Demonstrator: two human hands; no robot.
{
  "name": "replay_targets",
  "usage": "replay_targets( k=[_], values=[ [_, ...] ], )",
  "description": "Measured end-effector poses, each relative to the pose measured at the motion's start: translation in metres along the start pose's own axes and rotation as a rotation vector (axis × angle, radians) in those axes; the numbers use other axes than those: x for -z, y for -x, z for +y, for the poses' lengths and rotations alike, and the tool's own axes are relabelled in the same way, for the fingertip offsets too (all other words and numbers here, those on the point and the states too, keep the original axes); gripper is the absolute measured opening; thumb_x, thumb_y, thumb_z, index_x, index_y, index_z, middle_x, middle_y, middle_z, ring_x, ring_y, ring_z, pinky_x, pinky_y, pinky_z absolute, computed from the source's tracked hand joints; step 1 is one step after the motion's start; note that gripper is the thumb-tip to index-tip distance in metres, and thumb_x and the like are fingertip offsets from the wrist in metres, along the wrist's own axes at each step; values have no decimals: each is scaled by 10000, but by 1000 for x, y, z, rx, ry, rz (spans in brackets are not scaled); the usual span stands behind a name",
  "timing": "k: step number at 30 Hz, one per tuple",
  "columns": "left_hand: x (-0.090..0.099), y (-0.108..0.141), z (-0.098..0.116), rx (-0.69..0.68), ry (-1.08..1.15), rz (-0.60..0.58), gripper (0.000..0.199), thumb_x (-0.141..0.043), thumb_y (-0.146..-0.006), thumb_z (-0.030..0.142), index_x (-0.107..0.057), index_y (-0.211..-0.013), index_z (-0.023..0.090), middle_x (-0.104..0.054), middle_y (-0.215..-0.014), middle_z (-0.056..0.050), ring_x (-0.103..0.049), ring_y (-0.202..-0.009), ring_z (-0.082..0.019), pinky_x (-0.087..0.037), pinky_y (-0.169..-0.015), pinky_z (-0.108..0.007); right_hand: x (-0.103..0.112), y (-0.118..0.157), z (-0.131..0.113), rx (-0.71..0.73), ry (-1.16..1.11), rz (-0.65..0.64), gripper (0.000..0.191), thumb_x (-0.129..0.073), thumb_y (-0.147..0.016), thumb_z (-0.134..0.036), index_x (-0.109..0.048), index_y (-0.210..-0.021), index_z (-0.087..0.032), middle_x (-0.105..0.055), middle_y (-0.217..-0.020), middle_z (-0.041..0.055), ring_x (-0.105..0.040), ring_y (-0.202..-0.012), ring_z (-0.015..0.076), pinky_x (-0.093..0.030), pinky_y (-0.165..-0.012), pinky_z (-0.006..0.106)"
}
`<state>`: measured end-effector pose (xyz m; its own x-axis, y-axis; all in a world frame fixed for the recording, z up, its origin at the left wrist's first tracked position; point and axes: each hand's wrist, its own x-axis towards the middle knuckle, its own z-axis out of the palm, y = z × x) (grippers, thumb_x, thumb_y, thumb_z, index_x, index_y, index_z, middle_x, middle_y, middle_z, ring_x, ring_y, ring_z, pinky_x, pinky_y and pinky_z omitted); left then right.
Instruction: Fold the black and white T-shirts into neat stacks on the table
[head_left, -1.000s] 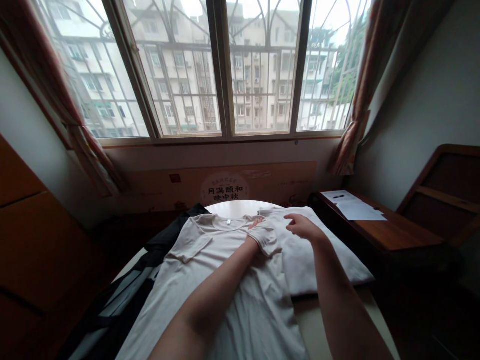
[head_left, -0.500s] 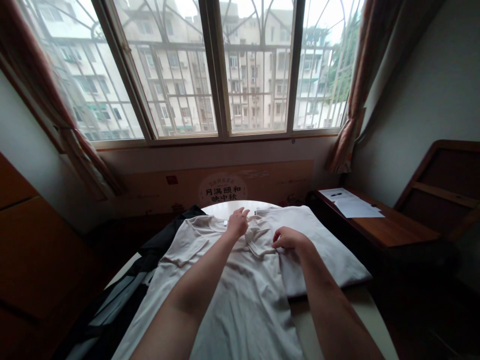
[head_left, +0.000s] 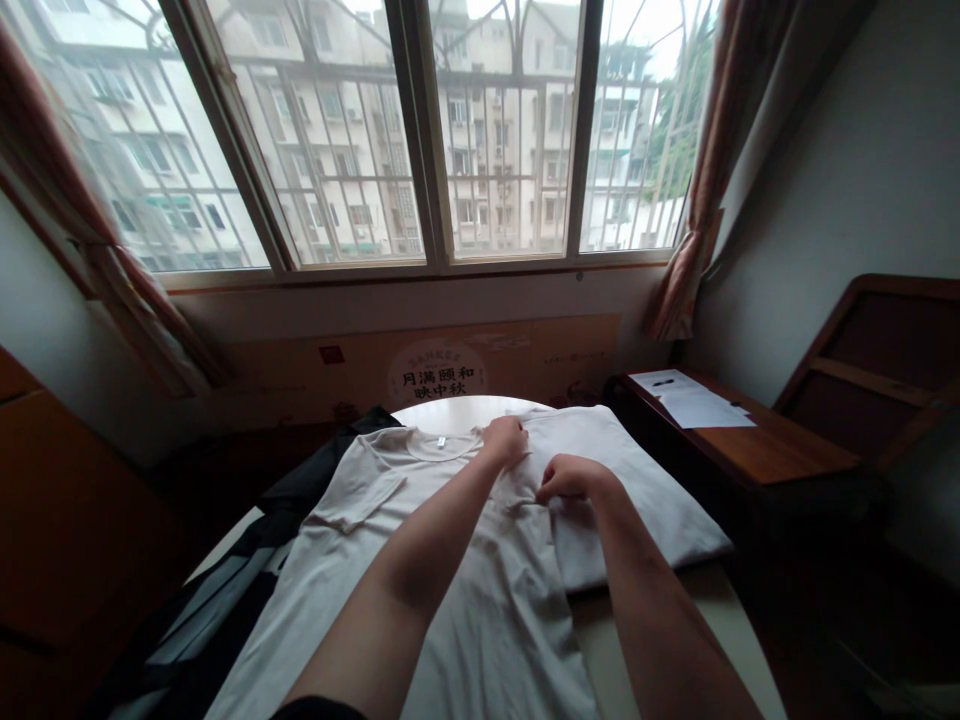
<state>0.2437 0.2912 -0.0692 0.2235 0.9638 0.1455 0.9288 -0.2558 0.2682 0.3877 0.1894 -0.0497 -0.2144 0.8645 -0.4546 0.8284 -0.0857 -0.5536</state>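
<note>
A cream T-shirt [head_left: 472,580] lies spread on a round white table [head_left: 720,620], its neckline toward the window and a small label inside the collar. My left hand [head_left: 505,442] is closed at the shirt's right shoulder, beside the collar; the fabric between its fingers is mostly hidden. My right hand [head_left: 568,478] pinches the edge of the right sleeve, with its fingers closed. Under and beside that sleeve lies a folded white garment [head_left: 645,500]. The shirt's left sleeve [head_left: 367,500] lies flat.
Dark clothing with grey panels [head_left: 202,610] lies along the table's left side. To the right, a wooden bench [head_left: 795,450] carries white papers [head_left: 705,408] and a pen. A printed cardboard panel [head_left: 345,375] stands below the barred window, between tied curtains [head_left: 686,270].
My left hand has moved right from the collar to the shoulder and its fingers have closed. My right hand has closed on the sleeve edge. The view has shifted slightly.
</note>
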Motion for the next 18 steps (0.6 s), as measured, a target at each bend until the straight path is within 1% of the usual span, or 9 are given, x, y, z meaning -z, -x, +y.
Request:
replay_targets(
  k=[3,5,9,11,13,15,17,18],
  values=[
    [-1,-7,-4,15,41,26,250,-530,-972,350,-714,-1045,197,-749,-1094,-96,-686,-1007,-236,-507,-839,-313,0,-1,2,-10,-15,-15,117,-771,-718,-248,-725,-722,-141,-494,-448,-54,-440,-416,82,-358,-482,211],
    [-4,-7,-5,19,59,44,259,-496,-999,349,-688,-1074,192,-743,-1103,-98,-682,-1004,-230,-500,-830,-308,0,-2,3,-17,-24,-28,117,-769,-710,-241,-710,-704,-141,-501,-453,-52,-439,-414,81,-357,-476,210],
    [-8,0,-4,6,68,73,215,-524,-990,328,-676,-1043,187,-738,-1064,-106,-675,-974,-241,-492,-840,-329,-1,-2,3,-32,-26,-35,122,-764,-713,-232,-694,-689,-134,-528,-477,-40,-437,-420,77,-343,-466,209],
    [-6,7,-1,-19,64,119,212,-528,-983,311,-666,-1075,179,-716,-1107,-123,-646,-1035,-261,-482,-891,-357,-1,-1,3,-32,-25,-23,136,-771,-720,-238,-686,-698,-135,-531,-490,-43,-426,-420,67,-332,-463,203],
    [0,15,1,-50,60,173,246,-479,-996,282,-643,-1136,165,-678,-1179,-143,-598,-1122,-279,-461,-954,-390,1,1,4,-25,-19,-2,174,-774,-745,-281,-678,-720,-137,-525,-495,-47,-417,-418,62,-322,-462,200],
    [4,26,3,-96,59,194,296,-390,-1014,233,-630,-1167,150,-657,-1203,-150,-567,-1165,-277,-442,-1002,-407,6,4,7,-13,-16,21,250,-749,-799,-370,-666,-755,-138,-497,-484,-54,-397,-409,61,-310,-457,199],
    [2,40,3,-172,60,156,329,-353,-1018,210,-640,-1167,145,-661,-1203,-139,-567,-1179,-257,-432,-1038,-396,11,7,9,-6,-42,49,337,-685,-867,-463,-643,-784,-140,-447,-466,-68,-363,-394,58,-294,-447,197],
    [-1,48,3,-218,59,120,322,-385,-1015,231,-642,-1186,141,-657,-1235,-137,-561,-1206,-250,-422,-1065,-386,13,8,11,-8,-62,65,370,-650,-894,-494,-627,-786,-142,-424,-459,-75,-348,-387,57,-288,-443,196]
  ],
)
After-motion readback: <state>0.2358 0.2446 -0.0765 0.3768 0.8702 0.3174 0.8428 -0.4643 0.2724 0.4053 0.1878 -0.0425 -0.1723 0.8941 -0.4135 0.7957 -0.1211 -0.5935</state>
